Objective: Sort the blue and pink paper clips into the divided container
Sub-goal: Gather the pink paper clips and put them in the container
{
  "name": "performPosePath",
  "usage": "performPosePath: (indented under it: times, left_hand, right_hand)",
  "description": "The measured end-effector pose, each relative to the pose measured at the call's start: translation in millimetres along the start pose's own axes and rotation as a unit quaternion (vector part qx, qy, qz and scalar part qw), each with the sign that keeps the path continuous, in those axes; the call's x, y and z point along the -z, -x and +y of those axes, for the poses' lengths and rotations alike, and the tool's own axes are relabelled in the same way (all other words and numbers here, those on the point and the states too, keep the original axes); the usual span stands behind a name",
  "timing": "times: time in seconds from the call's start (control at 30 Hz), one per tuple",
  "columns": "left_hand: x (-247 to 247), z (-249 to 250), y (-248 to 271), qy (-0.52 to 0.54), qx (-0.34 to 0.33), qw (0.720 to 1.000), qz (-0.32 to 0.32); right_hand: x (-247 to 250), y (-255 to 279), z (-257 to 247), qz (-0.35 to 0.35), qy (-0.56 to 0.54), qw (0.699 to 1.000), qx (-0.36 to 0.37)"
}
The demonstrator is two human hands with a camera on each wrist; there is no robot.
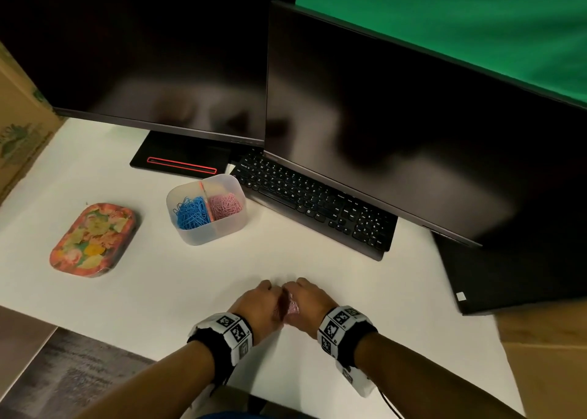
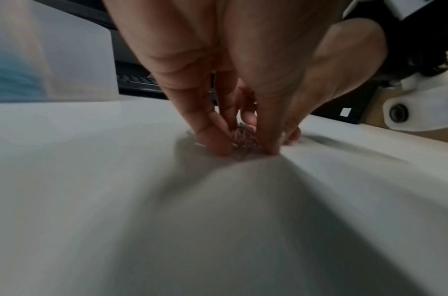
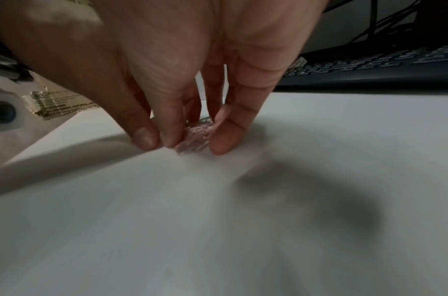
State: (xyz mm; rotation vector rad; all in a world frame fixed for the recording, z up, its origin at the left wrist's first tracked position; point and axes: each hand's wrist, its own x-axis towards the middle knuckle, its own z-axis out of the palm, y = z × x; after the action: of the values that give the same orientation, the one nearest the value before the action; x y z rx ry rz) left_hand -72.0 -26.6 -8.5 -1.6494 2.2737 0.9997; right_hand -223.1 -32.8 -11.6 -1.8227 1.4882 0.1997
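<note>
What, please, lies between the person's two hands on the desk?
A small heap of pink paper clips lies between the left hand and the right hand, gathered by both; the wrist views show it best.

Container (image 1: 206, 210) between tray (image 1: 93, 240) and keyboard (image 1: 314, 202).

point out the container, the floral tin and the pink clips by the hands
container (image 1: 208, 232), head view, front wall
floral tin (image 1: 92, 240), head view, lid centre
pink clips (image 1: 293, 307), head view, pile between hands

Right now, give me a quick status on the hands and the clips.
Left hand and right hand cupped together around loose pink clips on table. Divided container already holds blue left, pink right. Path clear.
</note>
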Motion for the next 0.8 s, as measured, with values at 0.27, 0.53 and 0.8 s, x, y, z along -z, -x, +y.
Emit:
performPosePath:
  times: [0.27,0.53,0.8]
  left_hand:
    - [10.1,-6.8,-14.5,0.009,0.002,1.0,0.023]
    - [31.3,-18.7,-20.0,0.055,-0.005,0.998,0.038]
    - [95.4,-41.0,-11.3,0.106,-0.003,0.976,0.188]
  right_hand:
    - [4.8,-16.9,-1.7,0.031,0.039,0.998,0.038]
    - [21.4,-25.9,-5.9,0.04,0.0,0.998,0.046]
    - [60.5,-36.8,-26.6,0.093,-0.138,0.985,0.042]
